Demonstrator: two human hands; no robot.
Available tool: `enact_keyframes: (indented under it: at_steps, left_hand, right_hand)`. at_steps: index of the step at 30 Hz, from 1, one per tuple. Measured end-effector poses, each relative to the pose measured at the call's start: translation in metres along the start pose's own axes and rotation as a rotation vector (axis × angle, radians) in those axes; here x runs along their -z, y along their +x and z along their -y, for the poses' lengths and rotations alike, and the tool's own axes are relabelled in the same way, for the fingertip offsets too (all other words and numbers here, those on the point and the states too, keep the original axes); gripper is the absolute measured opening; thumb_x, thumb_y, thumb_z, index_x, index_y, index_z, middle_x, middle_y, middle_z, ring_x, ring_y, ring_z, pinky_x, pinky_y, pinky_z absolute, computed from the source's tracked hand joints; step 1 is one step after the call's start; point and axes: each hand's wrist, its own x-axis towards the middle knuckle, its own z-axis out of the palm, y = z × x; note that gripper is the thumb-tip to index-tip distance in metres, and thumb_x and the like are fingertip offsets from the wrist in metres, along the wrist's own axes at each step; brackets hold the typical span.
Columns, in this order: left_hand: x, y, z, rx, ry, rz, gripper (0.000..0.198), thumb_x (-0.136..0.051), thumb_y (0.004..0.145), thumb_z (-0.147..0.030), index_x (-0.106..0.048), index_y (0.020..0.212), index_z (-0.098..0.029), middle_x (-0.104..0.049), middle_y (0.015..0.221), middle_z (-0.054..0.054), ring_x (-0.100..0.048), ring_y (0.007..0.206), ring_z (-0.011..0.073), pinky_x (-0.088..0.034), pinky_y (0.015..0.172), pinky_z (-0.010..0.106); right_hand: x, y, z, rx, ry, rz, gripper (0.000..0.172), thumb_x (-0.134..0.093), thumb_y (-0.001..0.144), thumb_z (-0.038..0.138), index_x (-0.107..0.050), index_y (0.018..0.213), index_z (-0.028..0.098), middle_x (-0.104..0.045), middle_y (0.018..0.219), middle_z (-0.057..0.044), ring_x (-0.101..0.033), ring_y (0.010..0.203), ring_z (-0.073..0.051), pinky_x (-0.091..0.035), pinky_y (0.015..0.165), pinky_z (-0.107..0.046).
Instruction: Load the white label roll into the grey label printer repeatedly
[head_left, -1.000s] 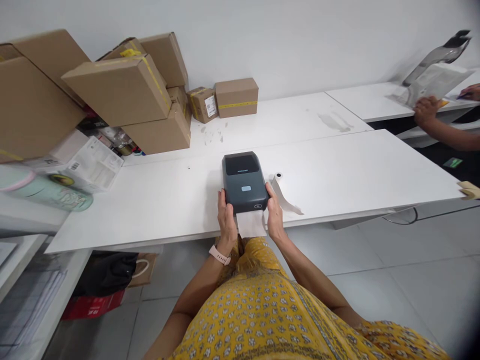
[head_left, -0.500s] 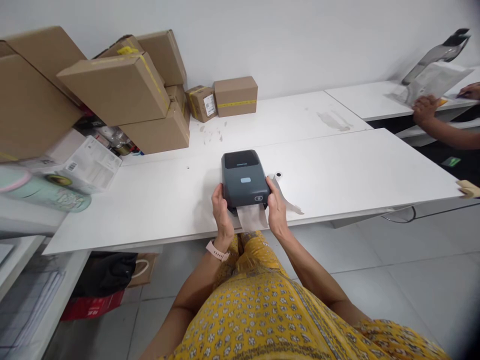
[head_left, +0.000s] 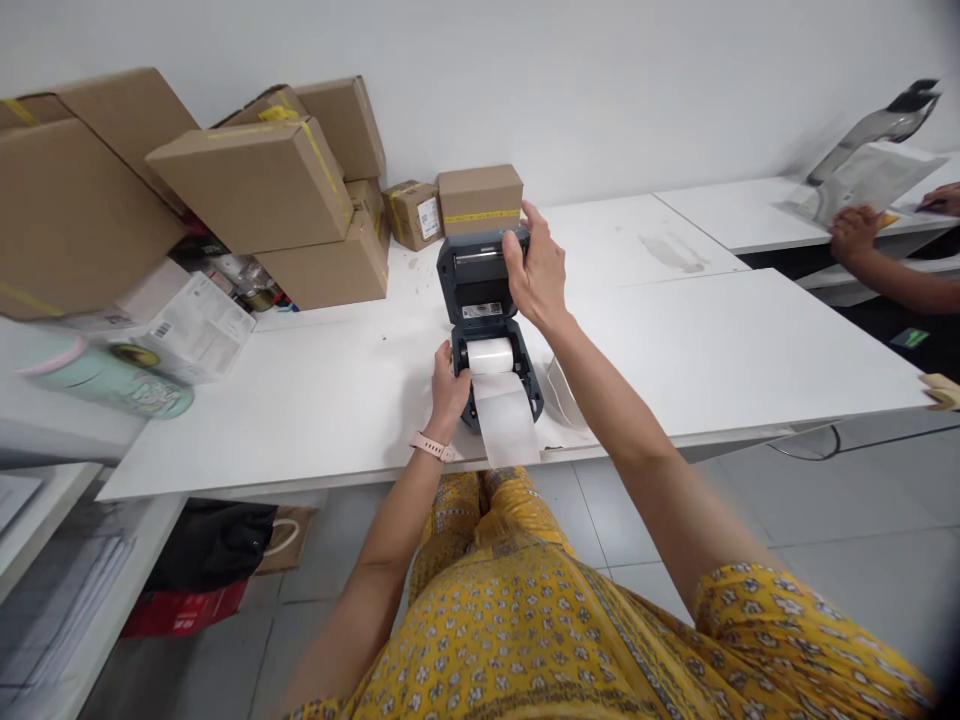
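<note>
A dark grey label printer [head_left: 529,396] stands near the front edge of the white table [head_left: 712,350] with its lid [head_left: 474,270] swung up and back. Inside lies a white label roll [head_left: 490,355], and a strip of label paper [head_left: 510,430] runs out over the table edge. My right hand [head_left: 537,270] grips the top right corner of the raised lid. My left hand [head_left: 448,392] is closed on the left side of the printer base, a pink watch on its wrist.
Cardboard boxes [head_left: 259,185] pile up at the back left, two small ones [head_left: 480,198] behind the printer. A white packet [head_left: 187,325] and a pale green bottle [head_left: 105,378] lie at the left. Another person's hands [head_left: 855,228] handle paper at a far right table. Bags [head_left: 210,545] sit under the table.
The printer lid, closed a second ago, now stands open. My right hand rose from the printer's side to the lifted lid. The label roll inside has come into view.
</note>
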Motion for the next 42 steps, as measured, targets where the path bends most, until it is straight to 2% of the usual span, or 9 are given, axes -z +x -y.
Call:
enact_keyframes:
  at_steps: [6,10,14,17,26,30,34,37,42]
  left_hand:
    - [0.001,0.014,0.003,0.039,0.163,0.034,0.08,-0.063,0.074,-0.004,-0.046,0.152,-0.015,-0.059,0.154,0.019,-0.059,0.14,0.0313,-0.045,0.118,0.046]
    - [0.001,0.018,-0.001,0.057,0.202,0.027,0.079,-0.066,0.073,-0.006,-0.05,0.149,-0.017,-0.064,0.149,0.018,-0.063,0.135,0.0328,-0.047,0.115,0.048]
    - [-0.001,0.013,-0.001,0.092,0.189,-0.017,0.073,-0.067,0.075,-0.01,-0.053,0.146,-0.022,-0.068,0.144,0.014,-0.064,0.132,0.0325,-0.046,0.114,0.048]
    - [-0.001,0.01,-0.002,0.084,0.235,-0.031,0.076,-0.066,0.075,-0.009,-0.051,0.148,-0.022,-0.074,0.133,0.014,-0.065,0.13,0.0378,-0.043,0.116,0.053]
    - [0.001,0.009,-0.006,0.061,0.3,0.0,0.087,-0.06,0.074,-0.007,-0.04,0.158,-0.019,-0.076,0.127,0.014,-0.066,0.129,0.0392,-0.042,0.115,0.056]
    - [0.001,0.006,-0.009,0.074,0.35,0.018,0.086,-0.059,0.078,-0.01,-0.036,0.161,-0.017,-0.071,0.139,0.016,-0.064,0.132,0.0393,-0.043,0.114,0.055]
    - [0.002,0.004,-0.009,0.075,0.367,0.02,0.085,-0.058,0.079,-0.009,-0.037,0.161,-0.017,-0.071,0.139,0.016,-0.066,0.129,0.0388,-0.043,0.115,0.055]
    - [0.001,0.005,-0.009,0.086,0.368,0.013,0.084,-0.059,0.079,-0.009,-0.038,0.16,-0.016,-0.069,0.142,0.016,-0.064,0.132,0.0377,-0.041,0.116,0.054]
    - [0.002,0.004,-0.013,0.1,0.41,0.036,0.081,-0.055,0.082,-0.009,-0.037,0.161,-0.018,-0.068,0.145,0.012,-0.064,0.133,0.0337,-0.042,0.117,0.049]
  right_hand:
    - [-0.003,0.042,-0.029,-0.06,0.058,0.099,0.077,-0.02,0.104,0.072,-0.011,0.168,0.03,-0.043,0.166,-0.011,-0.046,0.151,-0.031,-0.043,0.12,-0.055]
    - [0.016,0.008,-0.009,0.027,0.021,-0.008,0.069,-0.019,0.108,0.062,-0.033,0.163,0.023,-0.052,0.157,-0.015,-0.051,0.146,-0.032,-0.041,0.121,-0.056]
    - [0.015,-0.045,0.004,0.21,0.014,0.442,0.047,-0.046,0.105,0.047,-0.062,0.142,0.022,-0.072,0.135,-0.011,-0.068,0.123,-0.029,-0.055,0.106,-0.046]
    - [-0.002,-0.061,-0.005,0.249,-0.135,0.842,0.058,-0.072,0.09,0.038,-0.061,0.144,0.023,-0.073,0.136,-0.012,-0.07,0.122,-0.032,-0.059,0.096,-0.043]
    - [-0.036,-0.045,-0.001,0.145,-0.33,1.145,0.103,-0.088,0.068,0.035,-0.043,0.16,0.019,-0.066,0.147,-0.019,-0.069,0.126,-0.038,-0.057,0.101,-0.048]
    - [-0.009,-0.035,-0.004,0.163,-0.061,1.128,0.111,-0.091,0.062,0.031,-0.041,0.161,0.022,-0.059,0.156,-0.014,-0.066,0.132,-0.033,-0.057,0.106,-0.043]
    - [0.055,-0.02,-0.012,0.254,0.312,0.928,0.105,-0.091,0.065,0.048,-0.046,0.158,0.027,-0.054,0.161,-0.007,-0.058,0.14,-0.03,-0.051,0.116,-0.044]
    - [0.097,-0.015,-0.023,0.126,0.405,0.765,0.103,-0.091,0.065,0.053,-0.049,0.155,0.025,-0.051,0.162,-0.01,-0.056,0.141,-0.035,-0.051,0.115,-0.049]
    - [0.096,-0.032,-0.064,-0.192,0.467,0.537,0.087,-0.091,0.061,0.04,-0.059,0.141,0.026,-0.056,0.152,-0.009,-0.062,0.127,-0.034,-0.057,0.103,-0.046]
